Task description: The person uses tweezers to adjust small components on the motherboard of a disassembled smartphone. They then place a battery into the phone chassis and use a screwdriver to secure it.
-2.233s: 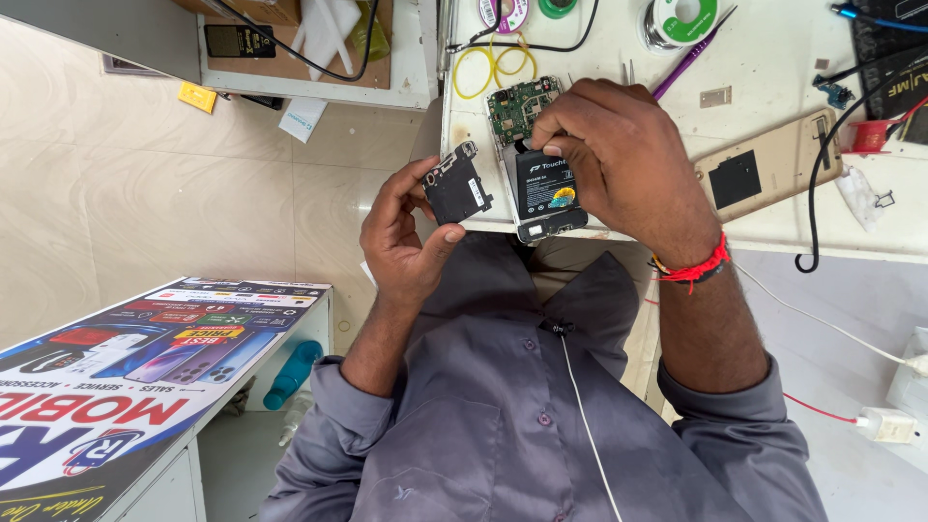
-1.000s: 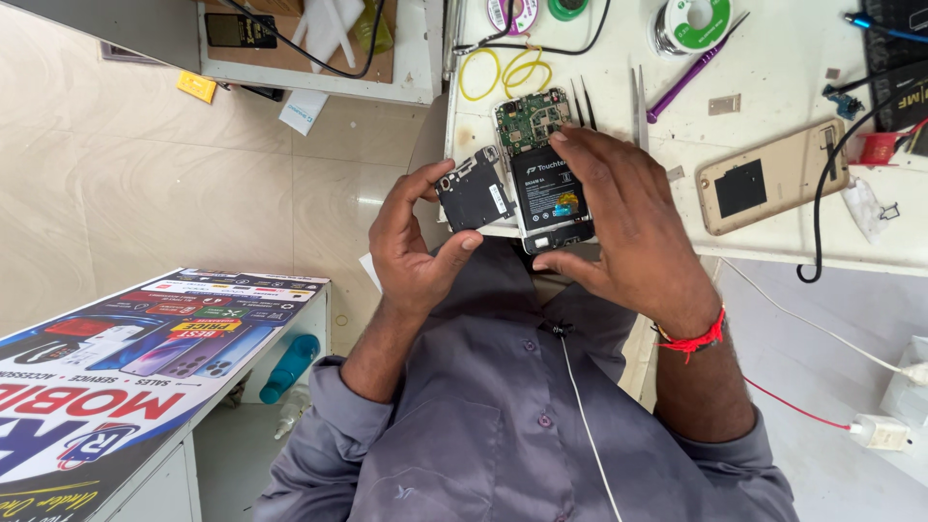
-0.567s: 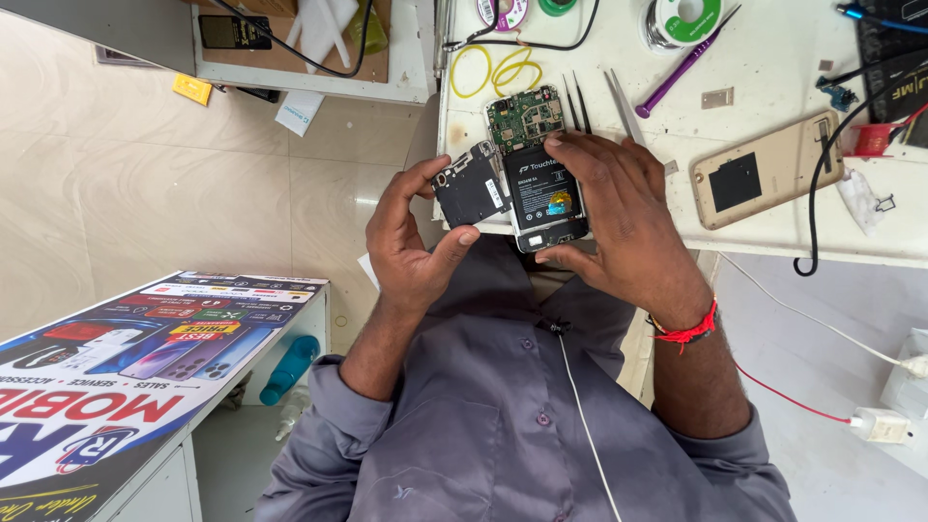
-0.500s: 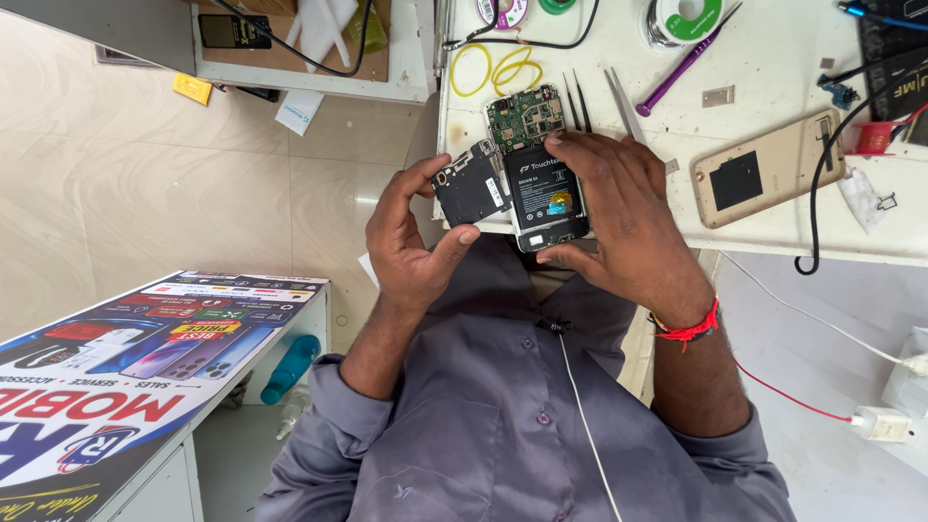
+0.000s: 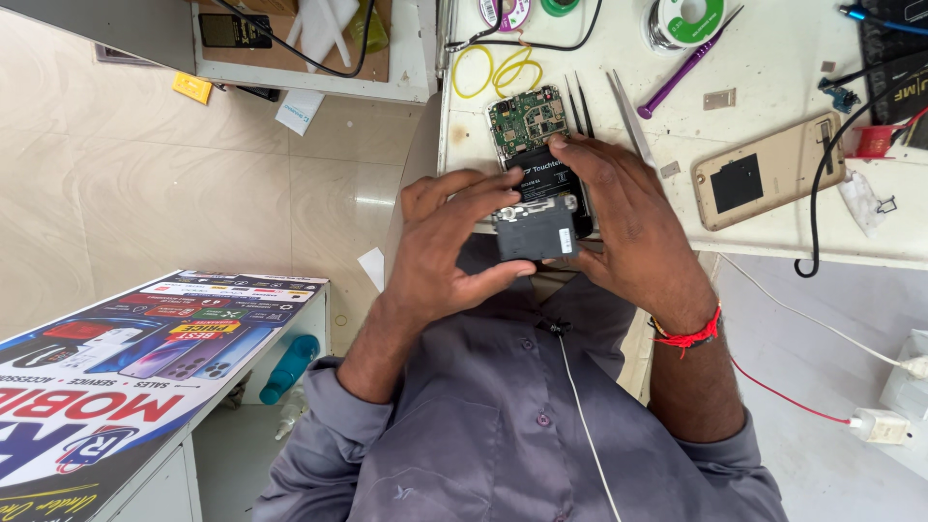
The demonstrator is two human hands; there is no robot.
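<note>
The head view looks straight down at a person in a grey shirt (image 5: pixel 503 425) working at the edge of a white worktop (image 5: pixel 773 126).

The left hand (image 5: pixel 449 242) is closed around a small dark grey cover piece (image 5: pixel 536 232), thumb below and fingers curled over its top edge, holding it just in front of the chest. The right hand (image 5: pixel 633 227) grips an opened phone (image 5: pixel 536 145) from the right side, its fingers laid across the black battery (image 5: pixel 546 179), and a red thread bracelet (image 5: pixel 688 333) sits on that wrist. The phone lies at the near edge of the worktop with its green circuit board (image 5: pixel 527 114) bare at the far end. The cover piece touches or overlaps the phone's near end; I cannot tell which.

Just beyond the phone lie black tweezers (image 5: pixel 580 101) and silver tweezers (image 5: pixel 628 116), side by side and pointing away. A purple screwdriver (image 5: pixel 681 72) lies at an angle beyond them, near a spool of solder wire (image 5: pixel 684 19). Yellow rubber bands (image 5: pixel 493 70) rest to the left of the circuit board. A gold phone back (image 5: pixel 768 172) lies to the right, well apart from the hands, with a black cable (image 5: pixel 822 213) curving over its edge.

To the left, lower down, a printed poster (image 5: pixel 126 358) covers a cabinet top, and a teal bottle (image 5: pixel 288 367) lies on the tiled floor (image 5: pixel 145 184). A white charger (image 5: pixel 875 425) with a red wire sits at the lower right.
</note>
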